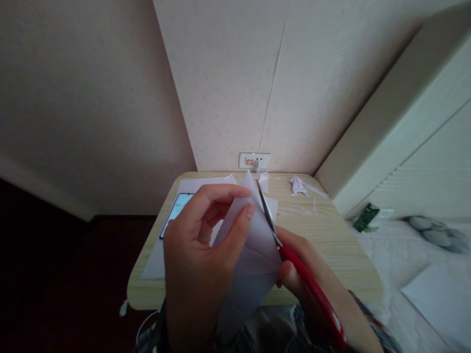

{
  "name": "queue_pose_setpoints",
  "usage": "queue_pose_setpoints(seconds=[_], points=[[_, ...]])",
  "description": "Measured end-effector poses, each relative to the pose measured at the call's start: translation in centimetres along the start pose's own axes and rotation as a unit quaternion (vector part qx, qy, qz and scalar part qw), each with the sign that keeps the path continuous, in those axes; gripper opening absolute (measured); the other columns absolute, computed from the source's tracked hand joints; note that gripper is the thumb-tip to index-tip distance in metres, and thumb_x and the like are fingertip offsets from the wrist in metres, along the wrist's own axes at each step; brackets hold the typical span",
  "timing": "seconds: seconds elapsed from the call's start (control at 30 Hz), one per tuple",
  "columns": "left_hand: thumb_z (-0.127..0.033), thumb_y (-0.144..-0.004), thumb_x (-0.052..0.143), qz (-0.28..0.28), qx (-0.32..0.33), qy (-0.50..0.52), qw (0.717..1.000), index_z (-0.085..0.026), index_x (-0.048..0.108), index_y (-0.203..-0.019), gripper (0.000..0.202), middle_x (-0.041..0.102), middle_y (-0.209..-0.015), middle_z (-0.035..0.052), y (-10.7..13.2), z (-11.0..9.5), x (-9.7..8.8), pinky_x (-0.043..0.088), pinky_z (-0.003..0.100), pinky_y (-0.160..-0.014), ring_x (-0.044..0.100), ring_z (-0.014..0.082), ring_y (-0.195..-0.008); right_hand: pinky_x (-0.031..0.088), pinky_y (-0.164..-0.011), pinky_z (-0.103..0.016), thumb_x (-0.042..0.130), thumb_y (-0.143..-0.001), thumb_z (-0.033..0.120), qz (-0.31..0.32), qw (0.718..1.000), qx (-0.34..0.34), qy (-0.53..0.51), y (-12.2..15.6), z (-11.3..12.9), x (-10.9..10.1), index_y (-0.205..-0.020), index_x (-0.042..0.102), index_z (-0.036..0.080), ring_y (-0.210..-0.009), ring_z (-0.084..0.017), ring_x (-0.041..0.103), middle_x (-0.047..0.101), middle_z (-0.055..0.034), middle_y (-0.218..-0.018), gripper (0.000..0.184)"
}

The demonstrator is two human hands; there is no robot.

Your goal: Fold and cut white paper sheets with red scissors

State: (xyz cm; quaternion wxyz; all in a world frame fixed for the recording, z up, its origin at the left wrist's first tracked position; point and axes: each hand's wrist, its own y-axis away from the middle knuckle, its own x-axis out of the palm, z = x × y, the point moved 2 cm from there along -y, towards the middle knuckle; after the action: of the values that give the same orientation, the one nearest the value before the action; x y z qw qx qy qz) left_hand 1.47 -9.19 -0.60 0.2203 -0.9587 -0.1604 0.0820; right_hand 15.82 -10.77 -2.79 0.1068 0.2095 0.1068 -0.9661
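Observation:
My left hand (206, 255) pinches a folded sheet of white paper (253, 245) between thumb and fingers, with a pointed corner upward. In my right hand (305, 264) is a pair of scissors (312, 289) with red handles and metal blades. The blades lie along the paper's right edge, tips pointing up toward the corner. Whether they are cutting into the paper, I cannot tell. Both hands are above a small wooden table (331, 255). Part of the paper's lower end is shaded near my lap.
A phone (176, 211) rests on white paper at the table's left. A folded paper figure (297, 185) and paper strips (314, 189) lie at the back right. Behind is a wall socket (254, 161). Right of the table, a bed (390, 255) holds a green packet (366, 217) and a white sheet (441, 299).

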Motion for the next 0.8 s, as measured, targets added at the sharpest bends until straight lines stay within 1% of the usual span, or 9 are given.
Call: queue_pose_setpoints(seconds=[0.13, 0.3, 0.43, 0.53, 0.67, 0.8], points=[[-0.016, -0.080, 0.070, -0.001, -0.001, -0.003, 1.000, -0.032, 0.069, -0.083, 0.017, 0.071, -0.082, -0.0082, 0.0, -0.1, 0.0, 0.058, 0.021, -0.067, 0.069, 0.0122, -0.075, 0.042, -0.049, -0.028, 0.037, -0.081, 0.081, -0.007, 1.000, 0.004, 0.000, 0.0, 0.0, 0.0, -0.064, 0.056, 0.021, -0.057, -0.016, 0.052, 0.058, -0.0022, -0.063, 0.065], [-0.015, -0.079, 0.071, -0.008, 0.006, -0.009, 1.000, -0.029, 0.070, -0.084, 0.015, 0.072, -0.081, -0.0093, -0.1, -0.1, -0.1, 0.054, 0.015, -0.065, 0.068, 0.0086, -0.074, 0.039, -0.048, -0.028, 0.039, -0.080, 0.081, -0.010, 1.000, 0.010, -0.017, 0.0, -0.2, 0.2, -0.064, 0.055, 0.021, -0.055, -0.015, 0.048, 0.055, -0.0012, -0.063, 0.064], [-0.015, -0.079, 0.070, -0.005, 0.001, -0.002, 1.000, -0.029, 0.070, -0.084, 0.014, 0.073, -0.082, -0.0084, -0.1, -0.1, 0.0, 0.053, 0.016, -0.066, 0.068, 0.0096, -0.075, 0.036, -0.046, -0.029, 0.048, -0.081, 0.075, 0.008, 0.999, 0.019, -0.049, -0.4, 0.0, 0.3, -0.059, 0.050, 0.023, -0.052, -0.015, 0.045, 0.048, 0.0009, -0.055, 0.056], [-0.015, -0.079, 0.070, -0.007, 0.001, 0.003, 1.000, -0.028, 0.070, -0.083, 0.014, 0.073, -0.082, -0.0077, -0.1, -0.1, 0.0, 0.053, 0.016, -0.066, 0.068, 0.0099, -0.075, 0.034, -0.045, -0.029, 0.052, -0.082, 0.069, 0.004, 0.998, 0.024, -0.056, -0.5, 0.3, 0.3, -0.056, 0.049, 0.023, -0.049, -0.015, 0.042, 0.045, 0.0015, -0.054, 0.052], [-0.014, -0.079, 0.071, -0.005, -0.002, 0.012, 1.000, -0.028, 0.070, -0.083, 0.014, 0.072, -0.082, -0.0077, -0.1, -0.1, 0.0, 0.054, 0.016, -0.066, 0.068, 0.0093, -0.075, 0.037, -0.048, -0.029, 0.046, -0.082, 0.075, -0.024, 0.999, 0.012, -0.045, -0.1, 0.8, 0.3, -0.060, 0.055, 0.022, -0.051, -0.015, 0.043, 0.047, 0.0009, -0.056, 0.058], [-0.014, -0.078, 0.072, -0.010, -0.003, 0.012, 1.000, -0.028, 0.070, -0.083, 0.015, 0.072, -0.081, -0.0076, -0.1, -0.1, -0.1, 0.055, 0.017, -0.067, 0.068, 0.0096, -0.075, 0.039, -0.048, -0.027, 0.040, -0.081, 0.079, -0.042, 0.998, 0.008, -0.040, 0.3, 0.9, 0.6, -0.061, 0.057, 0.022, -0.052, -0.015, 0.045, 0.051, 0.0004, -0.058, 0.063]])
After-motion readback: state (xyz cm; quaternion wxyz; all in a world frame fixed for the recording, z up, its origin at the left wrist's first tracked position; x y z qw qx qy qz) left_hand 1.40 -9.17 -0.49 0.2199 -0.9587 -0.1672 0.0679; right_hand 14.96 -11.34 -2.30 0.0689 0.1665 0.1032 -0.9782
